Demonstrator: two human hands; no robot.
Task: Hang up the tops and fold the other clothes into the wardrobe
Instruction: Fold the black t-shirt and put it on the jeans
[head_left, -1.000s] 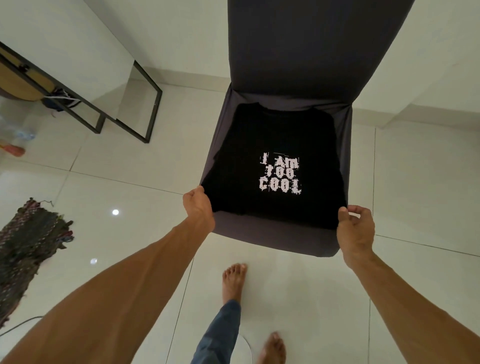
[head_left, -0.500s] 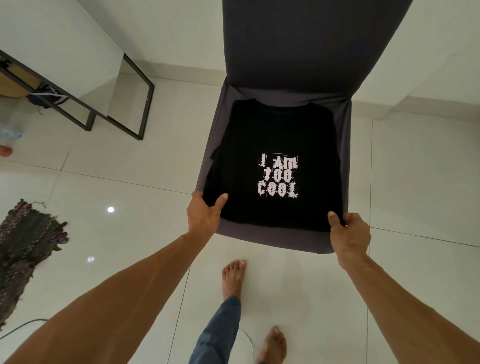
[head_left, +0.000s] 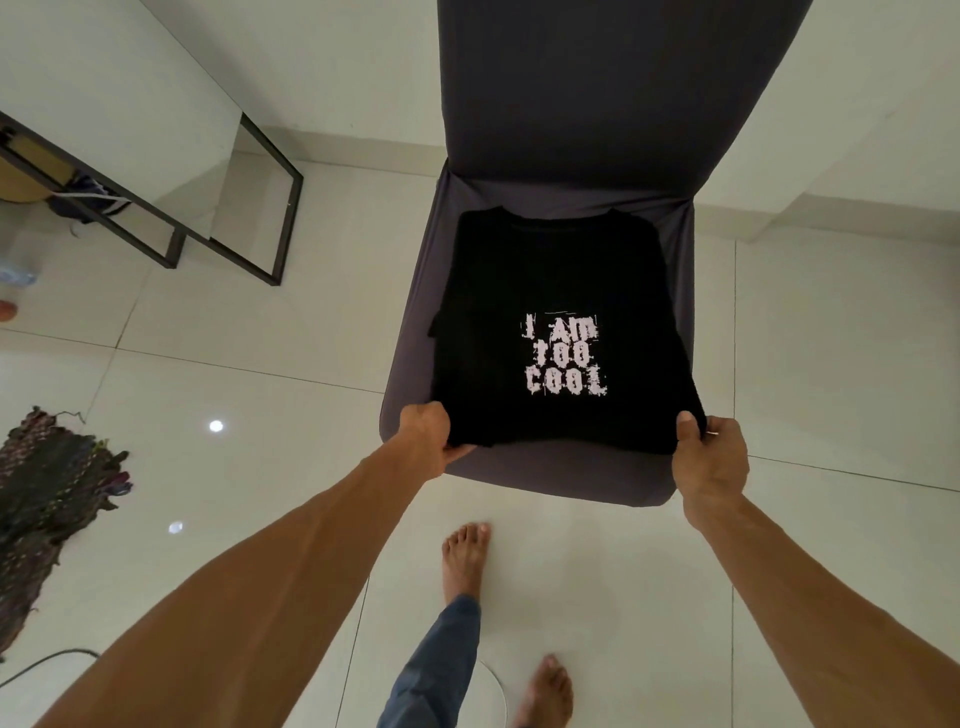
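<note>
Folded black shirt (head_left: 561, 332) on chair (head_left: 519, 478) is clamped at near corners by left hand (head_left: 428, 434) and right hand (head_left: 711, 457); both should be lifted evenly to preserve folds.

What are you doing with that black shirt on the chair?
A person is standing barefoot in front of a grey chair with a folded black T-shirt lying on the seat, print side up. The left hand grips the shirt's near left corner and the right hand grips the near right corner. The shirt lies flat on the seat, with the neckline toward the backrest, so it looks about to be lifted or straightened.
</note>
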